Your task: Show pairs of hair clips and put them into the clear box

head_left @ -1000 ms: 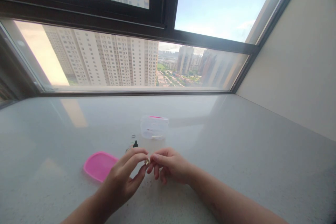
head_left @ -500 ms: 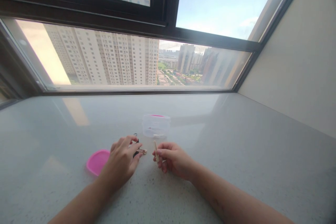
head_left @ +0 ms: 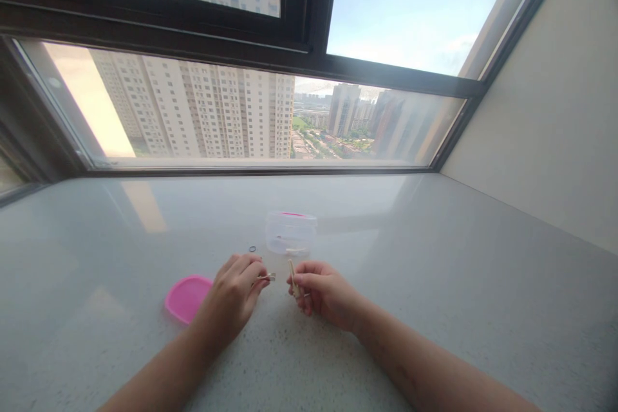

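My left hand [head_left: 232, 296] rests on the pale sill counter, fingers pinched on a small gold hair clip [head_left: 267, 278] that sticks out to the right. Close beside it, my right hand [head_left: 322, 291] is closed round a second thin gold clip [head_left: 292, 269] held nearly upright. The two clips are a little apart. Just beyond my hands stands a small clear plastic box [head_left: 290, 232] with no lid on, holding small items. A pink lid [head_left: 188, 297] lies flat to the left of my left hand. A tiny dark ring [head_left: 252, 248] lies near the box.
The counter [head_left: 434, 283] runs to a wide window [head_left: 270, 116] at the back and a beige wall [head_left: 550, 129] on the right. A dark window frame crosses overhead.
My hands parted, each keeping one clip, and moved forward toward the box. The small dark clip seen a second ago is hidden behind my left hand.
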The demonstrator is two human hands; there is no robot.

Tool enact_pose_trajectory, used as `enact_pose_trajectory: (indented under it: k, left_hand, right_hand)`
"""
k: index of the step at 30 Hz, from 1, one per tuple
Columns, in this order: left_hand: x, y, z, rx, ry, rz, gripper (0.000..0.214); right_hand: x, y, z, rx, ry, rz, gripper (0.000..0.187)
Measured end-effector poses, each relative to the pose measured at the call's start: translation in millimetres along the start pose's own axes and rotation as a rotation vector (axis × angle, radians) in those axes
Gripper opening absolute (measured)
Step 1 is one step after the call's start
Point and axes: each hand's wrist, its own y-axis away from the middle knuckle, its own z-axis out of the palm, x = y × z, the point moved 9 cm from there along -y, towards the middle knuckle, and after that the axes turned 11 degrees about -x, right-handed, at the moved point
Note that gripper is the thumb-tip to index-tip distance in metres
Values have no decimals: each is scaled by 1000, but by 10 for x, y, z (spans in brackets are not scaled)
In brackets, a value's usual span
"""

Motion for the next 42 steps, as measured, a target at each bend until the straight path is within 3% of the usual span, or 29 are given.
enact_pose_trajectory:
  k: [4, 9, 13, 19, 25, 33, 35, 37, 42]
  left_hand:
    - [34, 41, -37, 66, 123, 48, 8]
    - [169, 86, -57, 96, 232, 190, 30]
    - [234, 105, -122, 138, 322, 199, 25]
    - [296, 104, -90, 70, 527, 13, 16]
    - [173, 107, 59, 80, 581, -111, 10]
    - [-123, 144, 336, 119, 985, -315, 62]
    - [-164, 135, 403, 86, 1103, -363, 47]
    - [-158, 108, 426, 29, 1145, -376, 18]
    - [-105, 60, 359, -40, 1121, -396, 20]
  right_hand:
    - [6, 7, -12, 3, 9, 11, 29]
    - [-8, 2, -3, -2, 13, 0, 30]
    - [4, -11, 20, -37, -12, 2, 31]
    - [-10, -11, 31, -73, -5, -28, 28]
    - [14, -24, 72, -146, 25, -37, 29]
    - [23, -14, 81, -177, 24, -55, 33]
    - [21, -12, 83, -180, 35, -57, 36]
    - [28, -14, 77, -182, 32, -62, 37]
    - [56, -19, 51, -170, 30, -64, 37]
